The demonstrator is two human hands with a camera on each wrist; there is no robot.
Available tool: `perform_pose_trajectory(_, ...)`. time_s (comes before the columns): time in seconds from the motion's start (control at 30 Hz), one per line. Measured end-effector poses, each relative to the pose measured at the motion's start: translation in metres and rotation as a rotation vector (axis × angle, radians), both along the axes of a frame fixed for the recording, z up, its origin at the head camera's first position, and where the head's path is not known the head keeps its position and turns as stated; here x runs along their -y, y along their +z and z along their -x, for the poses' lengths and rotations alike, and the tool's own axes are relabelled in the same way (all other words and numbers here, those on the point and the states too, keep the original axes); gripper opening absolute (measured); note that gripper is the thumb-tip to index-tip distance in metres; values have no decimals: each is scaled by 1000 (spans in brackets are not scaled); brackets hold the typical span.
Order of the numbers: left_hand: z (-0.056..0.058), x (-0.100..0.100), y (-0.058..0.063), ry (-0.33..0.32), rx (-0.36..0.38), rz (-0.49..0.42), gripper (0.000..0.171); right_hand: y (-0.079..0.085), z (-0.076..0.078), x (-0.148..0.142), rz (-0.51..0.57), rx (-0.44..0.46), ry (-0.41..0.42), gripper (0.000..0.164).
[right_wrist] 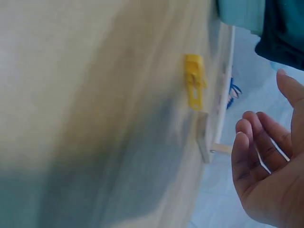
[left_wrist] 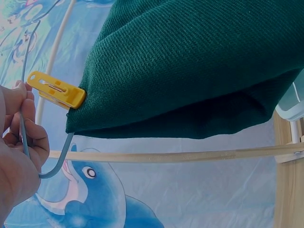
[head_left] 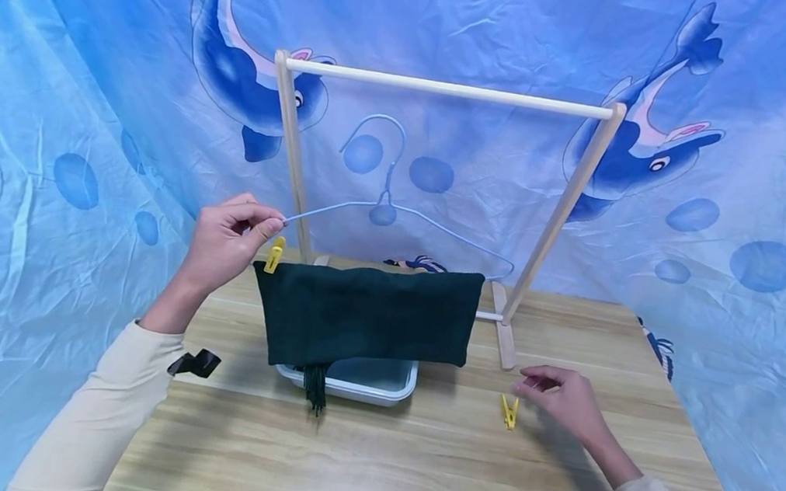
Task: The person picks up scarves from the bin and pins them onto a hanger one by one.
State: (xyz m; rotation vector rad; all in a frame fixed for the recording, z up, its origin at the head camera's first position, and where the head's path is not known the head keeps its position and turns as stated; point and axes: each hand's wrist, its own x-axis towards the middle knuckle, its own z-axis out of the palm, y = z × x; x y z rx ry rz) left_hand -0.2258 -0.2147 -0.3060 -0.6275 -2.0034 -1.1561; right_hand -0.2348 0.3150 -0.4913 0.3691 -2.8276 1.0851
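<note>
My left hand [head_left: 228, 243] pinches the left end of a light blue wire hanger [head_left: 386, 198], holding it up above the table. A dark green cloth [head_left: 373, 314] with a fringe hangs folded from the hanger. One yellow clothespin [left_wrist: 57, 89] clips the cloth's left corner to the wire, close to my left fingers. A second yellow clothespin [head_left: 509, 412] lies on the table at the right. Beside it hovers my right hand [head_left: 565, 401], fingers loosely bent and apart from the clothespin, holding nothing.
Behind the hanger stands a wooden rack [head_left: 449, 88] with a top bar and two side posts. A pale plastic basin [head_left: 380, 392] sits on the wooden table [head_left: 346, 460], partly hidden by the cloth. A blue curtain [head_left: 511, 22] with dolphins surrounds the table.
</note>
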Motion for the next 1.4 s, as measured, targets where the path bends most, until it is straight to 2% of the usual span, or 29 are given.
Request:
perform_pose_trajectory(0.2, 1, -1, 1, -2, -4, -1, 11, -13, -4, 3, -23, 79, -5, 53)
perform_pose_trajectory(0.47, 2, 0, 0, -20, -11, -4, 11, -25, -2, 5, -68, 120, 2, 53)
perform_pose_trajectory(0.7, 1, 0, -2, -14, -2, -3, 11, -27, 1, 8, -100, 140, -13, 49)
perform_pose_trajectory(1.13, 3, 0, -4, -21, -10, 2, 12, -34, 2, 16, -124, 139, -13, 51)
perform_pose_trajectory(1.4, 3, 1, -4, -14, -5, -7, 12, -39, 3, 19, -141, 85, -8, 49)
